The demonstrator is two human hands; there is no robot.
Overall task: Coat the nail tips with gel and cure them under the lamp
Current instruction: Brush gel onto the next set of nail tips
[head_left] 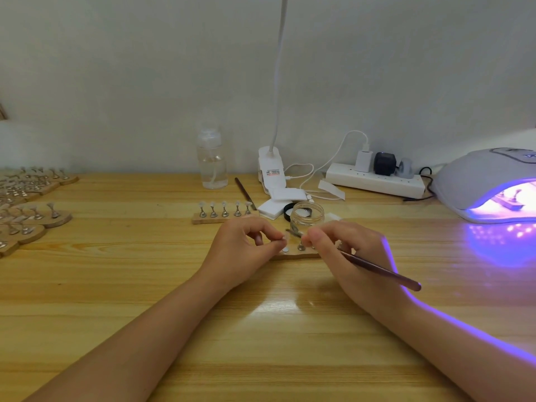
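At centre frame a wooden strip [293, 253] of nail tips lies mostly hidden under both hands: the left hand [240, 250] pinches something too small to make out, the right hand [345, 253] grips a brush [380, 271] whose tip is hidden. A jar [306, 217] stands just behind. The lit lamp [487, 184] is cut off at right, with bare table [116, 285] between and below.

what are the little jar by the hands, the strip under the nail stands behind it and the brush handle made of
Jar: looks like clear glass or hard plastic; see-through, glossy rim. Strip: looks like pale unfinished wood, matte with a rough edge. Brush handle in the right hand: dark reddish, glossy; lacquered wood or metal, cannot tell.
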